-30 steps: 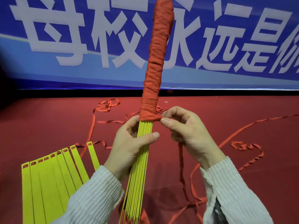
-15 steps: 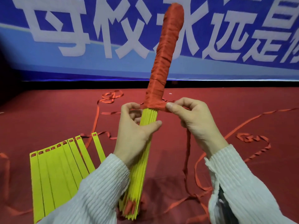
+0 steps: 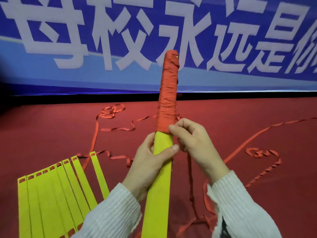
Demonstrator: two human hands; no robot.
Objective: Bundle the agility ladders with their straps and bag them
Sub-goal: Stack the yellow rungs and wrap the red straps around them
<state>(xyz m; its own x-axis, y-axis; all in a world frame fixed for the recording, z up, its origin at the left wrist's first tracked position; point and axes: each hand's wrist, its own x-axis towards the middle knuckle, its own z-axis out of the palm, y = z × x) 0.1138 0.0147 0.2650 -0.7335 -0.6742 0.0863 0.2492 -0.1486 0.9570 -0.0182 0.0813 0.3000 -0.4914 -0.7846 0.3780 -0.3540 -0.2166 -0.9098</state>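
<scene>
I hold a stack of yellow ladder rungs (image 3: pixel 158 189) upright in front of me, its flat face toward the camera. Red strap (image 3: pixel 169 93) is wound tightly around its upper half. My left hand (image 3: pixel 151 162) grips the yellow stack just under the wrapping, thumb across the front. My right hand (image 3: pixel 192 143) pinches the strap at the wrap's lower edge. More strap trails down from that hand to the floor (image 3: pixel 189 186).
A second set of yellow rungs (image 3: pixel 56 194) lies fanned out on the red carpet (image 3: pixel 51 134) at lower left. Loose red strap (image 3: pixel 260 152) loops across the carpet to the right and behind. A blue banner (image 3: pixel 85 40) with white characters stands at the back.
The bundle has turned from edge-on to flat face toward me and tilted more upright. My right hand has carried the strap around the wrap's lower edge; the camera now looks lower.
</scene>
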